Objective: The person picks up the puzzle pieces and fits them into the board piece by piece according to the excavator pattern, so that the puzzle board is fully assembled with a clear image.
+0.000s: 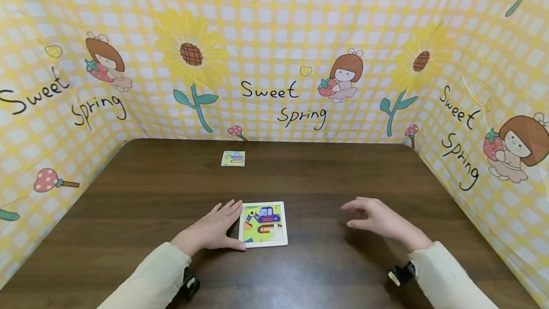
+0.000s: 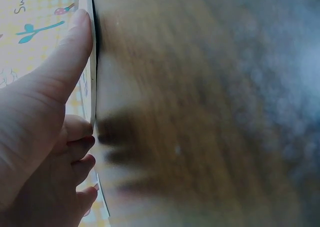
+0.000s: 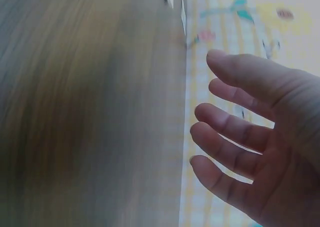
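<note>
A square jigsaw puzzle (image 1: 263,224) in a white frame lies on the table, showing a purple digger on a green ground. Near its lower right corner is a pale, whitish patch. My left hand (image 1: 214,229) rests at the puzzle's left side, fingertips by the upper left corner and thumb at the lower left one. In the left wrist view the thumb (image 2: 75,47) lies along the frame's edge. Off to the puzzle's right, my right hand (image 1: 377,216) hovers over the table with loosely bent fingers. Nothing shows between the fingers (image 3: 220,137) of that hand in the right wrist view.
Towards the back of the brown wooden table (image 1: 326,170) lies a small card (image 1: 233,158) with a similar digger picture. A yellow checked cloth (image 1: 266,32) with printed flowers and figures hangs around the back and both sides.
</note>
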A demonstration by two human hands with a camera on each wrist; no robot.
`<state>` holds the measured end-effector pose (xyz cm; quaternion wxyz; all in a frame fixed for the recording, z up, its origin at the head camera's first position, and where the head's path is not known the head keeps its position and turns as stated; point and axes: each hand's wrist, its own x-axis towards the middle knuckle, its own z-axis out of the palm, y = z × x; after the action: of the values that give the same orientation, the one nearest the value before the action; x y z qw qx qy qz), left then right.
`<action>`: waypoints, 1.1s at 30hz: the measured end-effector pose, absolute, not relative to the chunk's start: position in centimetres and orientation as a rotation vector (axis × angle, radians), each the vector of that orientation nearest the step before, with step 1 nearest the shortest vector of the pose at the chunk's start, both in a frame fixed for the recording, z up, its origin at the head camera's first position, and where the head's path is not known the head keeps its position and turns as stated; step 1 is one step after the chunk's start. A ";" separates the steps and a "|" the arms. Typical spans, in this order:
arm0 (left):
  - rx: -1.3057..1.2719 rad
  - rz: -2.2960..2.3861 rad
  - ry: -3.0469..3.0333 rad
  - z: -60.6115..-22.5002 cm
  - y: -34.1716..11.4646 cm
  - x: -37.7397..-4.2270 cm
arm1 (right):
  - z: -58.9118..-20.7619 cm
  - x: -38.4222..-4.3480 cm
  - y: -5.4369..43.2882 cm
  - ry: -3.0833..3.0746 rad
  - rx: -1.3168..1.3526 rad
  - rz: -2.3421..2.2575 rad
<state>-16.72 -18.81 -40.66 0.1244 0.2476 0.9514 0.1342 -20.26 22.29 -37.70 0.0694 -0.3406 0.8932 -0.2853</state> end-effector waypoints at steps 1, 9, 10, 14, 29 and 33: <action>0.726 0.400 2.772 -40.7 -18.8 -16.7 | -37.7 -20.1 23.2 2.711 -1.000 -0.855; 0.719 0.394 2.777 -40.9 -18.8 -16.7 | -37.7 -18.4 29.9 2.803 -0.693 -0.797; 0.718 0.396 2.776 -40.9 -18.8 -16.7 | -37.8 -18.1 30.7 2.804 -0.665 -0.794; 0.724 0.409 2.770 -40.9 -18.8 -16.7 | -38.3 -17.0 33.7 2.810 -0.601 -0.753; 0.708 0.414 2.765 -40.9 -18.7 -16.7 | -41.2 -14.4 40.2 2.723 -0.915 -0.809; 0.707 0.421 2.767 -40.8 -18.7 -16.7 | -41.6 -14.4 40.6 2.710 -1.013 -0.843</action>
<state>-16.70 -18.68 -40.79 0.1271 0.2429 0.9507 0.1446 -14.35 40.60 -41.63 0.0637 -0.3355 0.8974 -0.2792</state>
